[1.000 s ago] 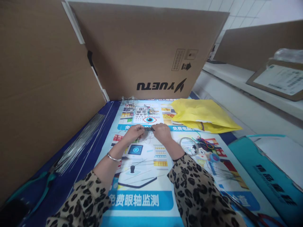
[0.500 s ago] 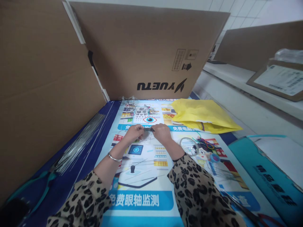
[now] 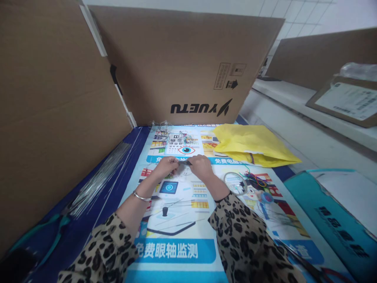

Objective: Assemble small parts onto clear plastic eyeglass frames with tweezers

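My left hand (image 3: 167,167) is closed in a pinch at the middle of the printed sheet; what its fingertips hold is too small to make out. Facing it, my right hand (image 3: 201,167) is wrapped round a small dark tool (image 3: 185,162), whose thin end reaches to the left fingertips. Most of that tool is hidden in the right fist, so its kind does not show. Faint thin wires (image 3: 185,171) hang just below the fingers. Nearer me on the sheet lie several straight wires (image 3: 176,203) and a small black piece (image 3: 165,211).
Teal-handled pliers (image 3: 60,224) lie left, touching a bundle of straight wires (image 3: 101,177). To the right are a yellow bag (image 3: 256,143), a wire coil (image 3: 225,182), coloured cords (image 3: 257,180), scissors (image 3: 306,265) and a teal box (image 3: 332,220). Cardboard panels (image 3: 182,59) stand behind and left.
Both hands stay almost in place. The dark tool between them has turned slightly and shows a thinner edge.
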Tool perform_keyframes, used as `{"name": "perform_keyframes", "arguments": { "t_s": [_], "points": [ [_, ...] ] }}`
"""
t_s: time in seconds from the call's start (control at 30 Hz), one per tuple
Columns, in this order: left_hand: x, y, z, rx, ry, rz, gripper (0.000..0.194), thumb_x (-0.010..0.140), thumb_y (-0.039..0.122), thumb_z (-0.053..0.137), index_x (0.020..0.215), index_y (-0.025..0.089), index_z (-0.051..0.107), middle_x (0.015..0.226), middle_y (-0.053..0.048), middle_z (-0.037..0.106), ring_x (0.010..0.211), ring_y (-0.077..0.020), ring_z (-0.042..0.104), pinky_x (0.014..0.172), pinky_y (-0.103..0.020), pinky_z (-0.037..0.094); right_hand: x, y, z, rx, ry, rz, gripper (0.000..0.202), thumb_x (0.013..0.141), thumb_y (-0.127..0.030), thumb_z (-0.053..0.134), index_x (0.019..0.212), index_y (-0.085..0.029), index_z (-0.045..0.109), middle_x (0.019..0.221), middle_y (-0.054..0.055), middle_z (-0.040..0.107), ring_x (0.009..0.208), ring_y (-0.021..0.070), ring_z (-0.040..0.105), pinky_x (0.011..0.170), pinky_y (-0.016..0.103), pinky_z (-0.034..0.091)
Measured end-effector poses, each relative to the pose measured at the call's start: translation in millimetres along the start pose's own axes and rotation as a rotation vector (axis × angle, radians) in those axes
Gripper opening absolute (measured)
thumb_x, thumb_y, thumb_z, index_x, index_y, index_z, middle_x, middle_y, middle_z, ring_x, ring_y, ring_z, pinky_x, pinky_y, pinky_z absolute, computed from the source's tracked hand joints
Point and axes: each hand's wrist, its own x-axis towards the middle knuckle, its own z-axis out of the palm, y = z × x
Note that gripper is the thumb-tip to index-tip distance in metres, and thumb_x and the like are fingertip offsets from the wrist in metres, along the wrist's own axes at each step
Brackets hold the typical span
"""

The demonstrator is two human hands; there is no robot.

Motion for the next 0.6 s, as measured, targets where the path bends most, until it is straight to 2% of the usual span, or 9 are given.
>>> {"name": "perform_keyframes", "arguments": {
  "t_s": [0.37, 0.6],
  "points": [
    [4.2, -7.0, -4.0, 0.027, -0.023, 0.019, 0.007, 0.066, 0.022, 0.053, 0.066, 0.015, 0.052, 0.048, 0.003, 0.055, 0.036, -0.0067, 0.049, 0.037, -0.016, 0.036, -1.6, 4.0, -10.6, -0.118, 0.123, -0.108, 0.021, 0.082, -0.019, 0.043, 0.081, -0.017, 0.063, 0.081, 0.009, 0.060, 0.086, 0.0220, 0.043, 0.072, 0.035, 0.024],
    [4.6, -9.0, -6.0, 0.021, -0.060, 0.029, 0.010, 0.067, 0.024, 0.053, 0.065, 0.015, 0.051, 0.047, 0.003, 0.054, 0.036, -0.0066, 0.049, 0.036, -0.015, 0.035, -1.4, 4.6, -8.6, -0.129, 0.140, -0.122, 0.021, 0.083, -0.019, 0.043, 0.080, -0.018, 0.063, 0.079, 0.008, 0.060, 0.084, 0.0215, 0.043, 0.071, 0.034, 0.023]
  ]
}}
